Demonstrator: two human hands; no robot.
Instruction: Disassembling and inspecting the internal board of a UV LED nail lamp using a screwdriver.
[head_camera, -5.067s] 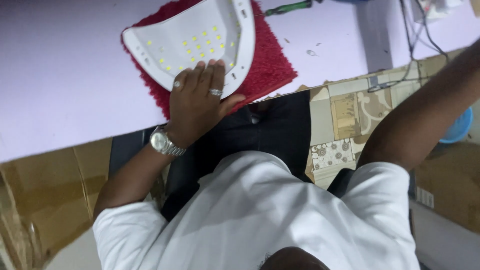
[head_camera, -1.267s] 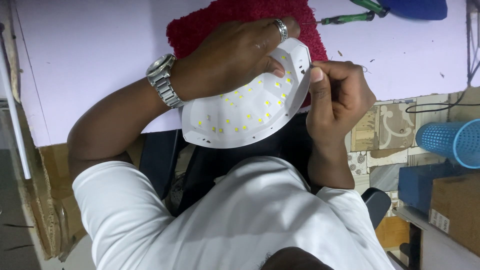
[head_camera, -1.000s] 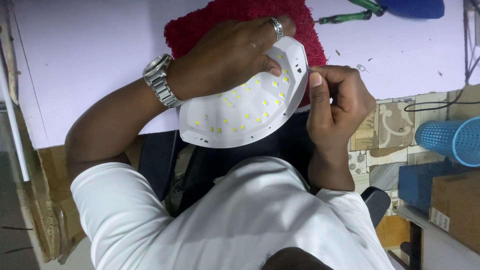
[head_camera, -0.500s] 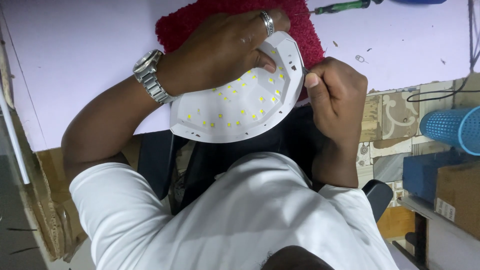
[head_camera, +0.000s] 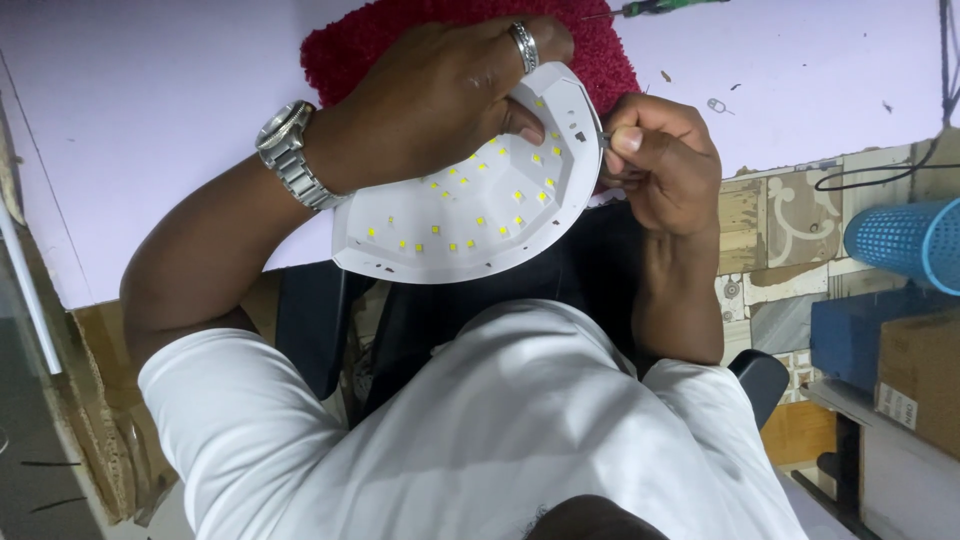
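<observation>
1. We see the left hand (head_camera: 440, 95) lying over the top of a white lamp shell (head_camera: 470, 205), fingers curled down over its far edge, gripping it. A silver ring (head_camera: 524, 45) sits on one finger and a metal watch (head_camera: 290, 155) on the wrist.
2. The right hand (head_camera: 665, 165) is clenched at the shell's right rim, thumb and fingertips pinched together against the edge. A thin dark bit shows between them; we cannot tell what it is.
3. The shell is half-round and turned underside up toward us, tilted, with its rounded edge toward the body. Small yellow squares dot its inner face. It is held up in front of the chest, at the near edge of the table, not lying flat.
4. A red fluffy mat (head_camera: 400, 35) lies on the table just behind the shell, partly covered by the left hand.
5. The table (head_camera: 150, 90) has a pale lilac top. Small dark specks lie on it right of the mat.
6. A green-handled screwdriver (head_camera: 655, 7) lies at the top edge of the view, beyond the mat.
7. Below the hands we see a white shirt (head_camera: 480, 420) and dark cloth on the lap.
8. At far right a blue mesh basket (head_camera: 905, 240) lies on its side above a blue box and a cardboard box (head_camera: 920, 380). A black cable (head_camera: 880, 175) runs over the patterned floor tiles.
</observation>
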